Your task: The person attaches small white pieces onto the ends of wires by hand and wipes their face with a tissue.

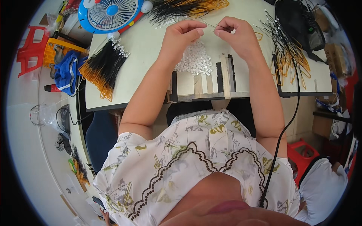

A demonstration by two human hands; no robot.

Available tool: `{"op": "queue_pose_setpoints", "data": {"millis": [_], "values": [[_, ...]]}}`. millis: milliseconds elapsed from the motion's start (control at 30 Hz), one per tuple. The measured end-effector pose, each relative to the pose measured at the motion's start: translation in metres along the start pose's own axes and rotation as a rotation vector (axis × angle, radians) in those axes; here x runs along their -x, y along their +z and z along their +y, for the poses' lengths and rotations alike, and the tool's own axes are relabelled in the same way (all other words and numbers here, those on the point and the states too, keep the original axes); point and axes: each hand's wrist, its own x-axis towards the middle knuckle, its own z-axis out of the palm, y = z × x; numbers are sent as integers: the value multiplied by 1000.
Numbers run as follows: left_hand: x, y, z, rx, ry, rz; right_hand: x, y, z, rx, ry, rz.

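Observation:
Both my hands are raised over the far middle of the table, a small gap between them. My left hand [183, 35] is closed in a pinch; what sits between its fingertips is too small to make out. A thin black wire [209, 25] runs from the pinched fingers of my right hand [237, 34]. An orange bent wire end [259, 36] shows beside that hand, perhaps part of the same wire. Below my hands lies a heap of small white plastic connectors [196, 60].
Bundles of black-and-orange wires lie at the left [105, 67], at the back [177, 9] and at the right [288, 56]. A blue toy-like fan [111, 10] stands back left, a black mesh bag [299, 26] back right. Dark strips [220, 77] line the table's front. A black cable [290, 126] hangs beside my right arm.

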Motion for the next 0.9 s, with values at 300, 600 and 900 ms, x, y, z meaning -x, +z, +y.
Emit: {"op": "queue_pose_setpoints", "data": {"millis": [300,600,900], "values": [[1,3,1,272,-133,-4,3,5,-8,-3,-38,31],[1,4,-2,327,-150,7,4,7,-11,8,-101,61],[1,5,-2,336,-136,13,5,6,-8,-21,-61,37]]}}
